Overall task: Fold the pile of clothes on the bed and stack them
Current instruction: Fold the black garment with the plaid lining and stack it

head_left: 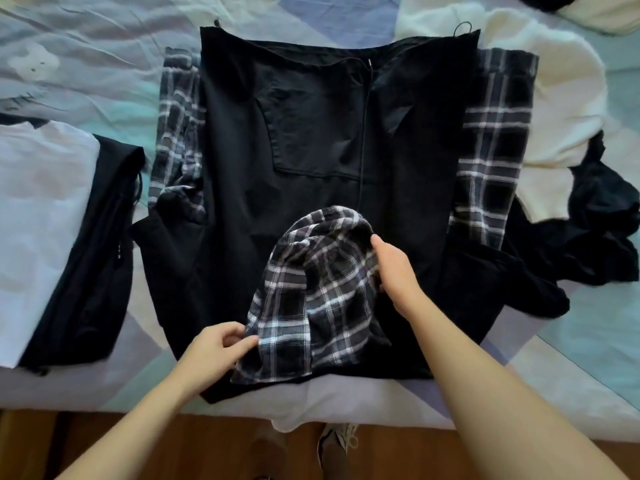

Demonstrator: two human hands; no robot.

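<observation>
Currently a black zip-front jacket with plaid flannel sleeves (346, 140) lies spread flat on the pale blue patterned bedsheet (104, 64), hem away from the person and collar nearest them. Its black-and-white plaid hood (311, 299) is bunched over the jacket's lower middle. The left hand (214, 351) pinches the hood's near left edge between thumb and fingers. The right hand (394, 268) rests against the hood's right side with fingers fairly straight; whether they hook into the cloth cannot be told.

Both plaid sleeves lie out to the sides, not yet folded in. A folded stack, white garment beside a black one (69, 244), sits on the left of the bed. Loose cream fleece (554, 98) and a crumpled black garment (602, 216) remain on the right (presumably the unfolded pile).

Risks noted: the hood is lumpy, and unless smoothed flat it would likely leave a bulge that tips the stack. The jacket's near edge reaches the bed's edge; a sideways pull on the hood could drag it toward the wooden floor (173, 445).
</observation>
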